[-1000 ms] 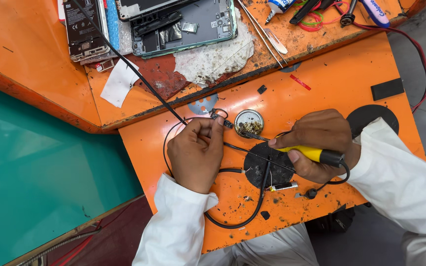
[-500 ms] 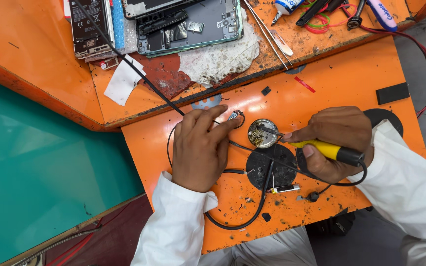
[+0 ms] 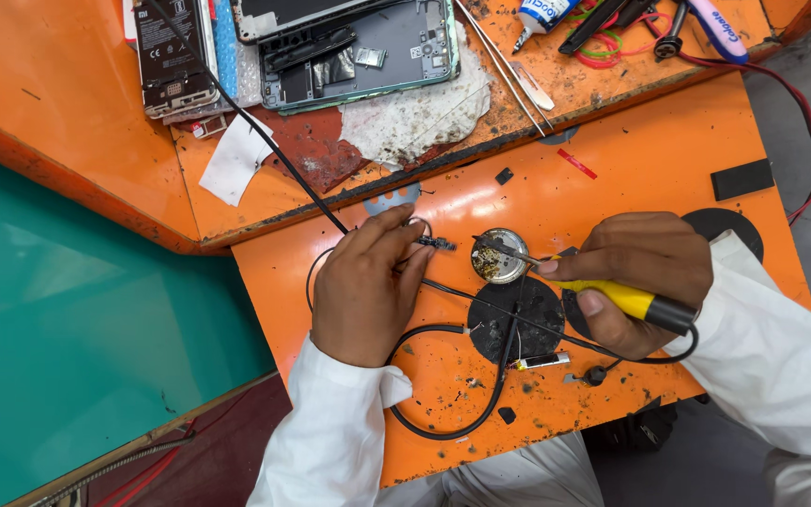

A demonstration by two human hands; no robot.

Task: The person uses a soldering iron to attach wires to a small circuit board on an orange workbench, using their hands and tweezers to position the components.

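Closest in, the left hand (image 3: 360,291) pinches a small dark component (image 3: 436,243) against the orange bench (image 3: 650,160); the right hand (image 3: 635,277) grips a yellow-handled soldering iron (image 3: 612,296), tip over a round tin (image 3: 497,258). Beyond lies an opened phone (image 3: 368,52).

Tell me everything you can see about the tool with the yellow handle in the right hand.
The soldering iron has a yellow grip, a black rear collar with a black cord leaving it, and a thin grey metal shaft. The right hand wraps the grip like a pen. It lies nearly level, pointing left, its tip over the small round tin of brownish paste on the orange board; whether it touches cannot be told.
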